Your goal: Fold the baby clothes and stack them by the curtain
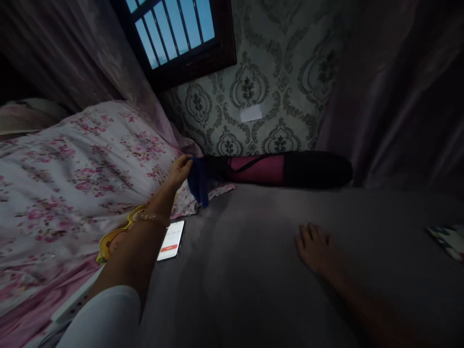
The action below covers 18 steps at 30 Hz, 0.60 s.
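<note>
Room: dim, a patterned wall (286, 58) at 12 o'clock, a barred window (174, 29) at 11, curtains (391, 82) at 2 and 10.
Bed: a grey sheet (246, 270) spreads at 6 o'clock; floral bedding (72, 159) lies heaped at 9.
Long bag: black and pink (259, 169), along the wall's foot, from centre towards 3.
Left hand: (181, 169) at 9, fingers pinched on the blue cloth (198, 181).
Right hand: (313, 246) at 4, over the sheet, fingers spread, apparently holding nothing.
Blue cloth: hangs near centre towards 9, beside the bag's end.
Progress: cloth grasped, not set down; what is left cannot be told.
Phone: (172, 240) lit, between 7 and 8, on the sheet.
</note>
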Motion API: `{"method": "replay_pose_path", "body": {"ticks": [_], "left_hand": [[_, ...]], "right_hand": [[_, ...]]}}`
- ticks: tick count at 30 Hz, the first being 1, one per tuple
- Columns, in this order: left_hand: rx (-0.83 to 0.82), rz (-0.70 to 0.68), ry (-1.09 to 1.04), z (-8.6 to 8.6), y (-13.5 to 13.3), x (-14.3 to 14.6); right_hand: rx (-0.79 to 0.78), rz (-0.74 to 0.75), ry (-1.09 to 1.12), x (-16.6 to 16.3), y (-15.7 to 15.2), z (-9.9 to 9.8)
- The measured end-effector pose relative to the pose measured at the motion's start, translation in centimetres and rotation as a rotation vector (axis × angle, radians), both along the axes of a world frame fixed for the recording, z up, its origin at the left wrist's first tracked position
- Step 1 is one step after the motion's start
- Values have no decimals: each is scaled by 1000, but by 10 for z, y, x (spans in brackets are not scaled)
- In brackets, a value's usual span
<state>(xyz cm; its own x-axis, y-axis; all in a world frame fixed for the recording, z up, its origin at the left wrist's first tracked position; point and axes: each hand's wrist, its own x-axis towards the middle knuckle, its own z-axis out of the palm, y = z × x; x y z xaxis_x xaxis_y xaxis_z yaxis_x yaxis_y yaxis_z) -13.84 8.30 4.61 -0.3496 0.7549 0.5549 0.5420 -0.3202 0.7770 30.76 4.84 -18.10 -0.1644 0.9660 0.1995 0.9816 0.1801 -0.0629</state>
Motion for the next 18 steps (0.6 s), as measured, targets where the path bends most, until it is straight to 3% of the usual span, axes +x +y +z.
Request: {"method": "replay_pose_path", "body": {"ticks": [4,9,13,18], "left_hand": [[128,-129,-60,18,-4,45],[95,-289,-254,18,-30,105],[-50,-351,-521,-2,-56,142],[-202,-392,-789,-47,-74,169]], "right_hand": [[-30,3,14,-1,-2,3],[-102,-4,46,2,-3,7],[-216,67,211,9,3,25],[-301,300,843,-12,-1,66]]}}
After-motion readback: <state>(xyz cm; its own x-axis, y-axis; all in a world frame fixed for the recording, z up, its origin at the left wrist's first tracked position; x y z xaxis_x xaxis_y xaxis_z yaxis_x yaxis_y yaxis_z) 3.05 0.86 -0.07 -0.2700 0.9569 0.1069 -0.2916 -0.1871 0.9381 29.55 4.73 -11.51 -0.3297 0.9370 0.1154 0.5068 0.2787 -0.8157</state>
